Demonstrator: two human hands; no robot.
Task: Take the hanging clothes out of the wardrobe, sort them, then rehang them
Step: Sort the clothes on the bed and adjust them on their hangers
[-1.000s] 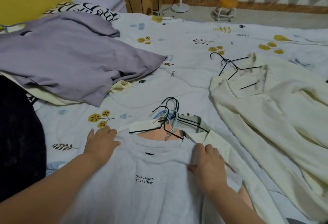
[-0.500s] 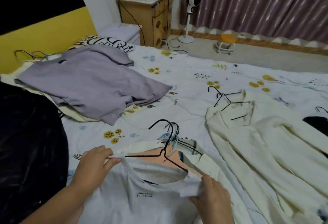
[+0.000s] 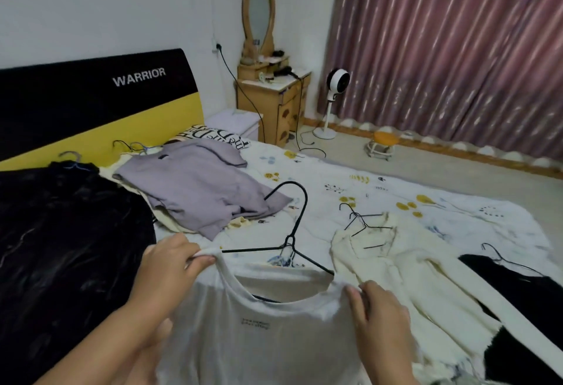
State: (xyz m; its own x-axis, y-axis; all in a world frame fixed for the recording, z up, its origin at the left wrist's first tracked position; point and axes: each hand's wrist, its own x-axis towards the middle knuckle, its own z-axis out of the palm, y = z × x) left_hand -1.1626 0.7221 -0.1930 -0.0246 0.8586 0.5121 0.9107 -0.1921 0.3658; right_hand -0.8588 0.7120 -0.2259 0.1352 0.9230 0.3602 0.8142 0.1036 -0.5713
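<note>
My left hand [image 3: 170,266] and right hand [image 3: 377,314] pinch the pale grey cotton T-shirt [image 3: 259,333] at its shoulders; I should lift evenly so the thin black wire hanger [image 3: 292,232] stays seated.

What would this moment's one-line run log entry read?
stage: sorting | left hand: pinches white T-shirt shoulder | right hand: grips other shoulder | black hanger: inside shirt | place: bed
</note>
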